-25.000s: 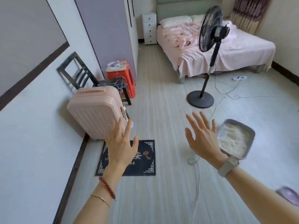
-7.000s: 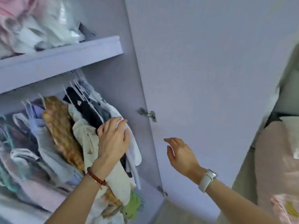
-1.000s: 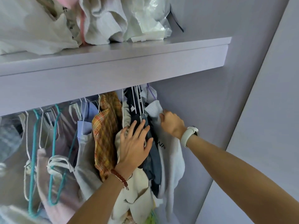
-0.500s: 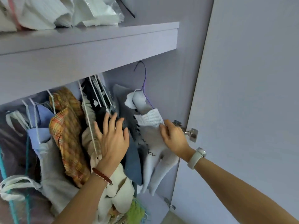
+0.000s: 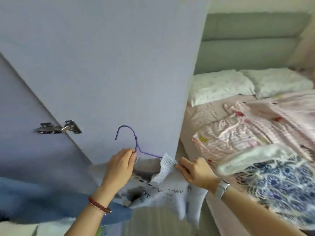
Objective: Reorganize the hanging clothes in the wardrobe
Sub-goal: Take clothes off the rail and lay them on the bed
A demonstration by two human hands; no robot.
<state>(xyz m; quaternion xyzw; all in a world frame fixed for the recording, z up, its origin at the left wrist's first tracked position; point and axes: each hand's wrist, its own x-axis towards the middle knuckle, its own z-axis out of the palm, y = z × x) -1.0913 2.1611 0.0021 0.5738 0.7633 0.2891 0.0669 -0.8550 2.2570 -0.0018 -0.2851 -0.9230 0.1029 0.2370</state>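
A white garment (image 5: 162, 189) with dark lettering hangs on a purple wire hanger (image 5: 134, 142), held out in front of the open lilac wardrobe door (image 5: 105, 65). My left hand (image 5: 119, 169) grips the hanger at its neck, just under the hook. My right hand (image 5: 196, 171) pinches the garment's ribbed edge at the hanger's right end. The rail and the other hanging clothes are out of view; only a blurred blue garment (image 5: 34, 201) shows at the lower left.
A metal hinge (image 5: 59, 128) joins the door to the wardrobe side at left. To the right stands a bed (image 5: 213, 116) with pink bedding, pillows (image 5: 219, 86) and a blue-and-white patterned cloth (image 5: 279, 189) near its edge.
The white garment on its purple hanger has come off the rail and out of the wardrobe. My left hand left the other clothes and took the hanger's neck. The view swung right toward the bed.
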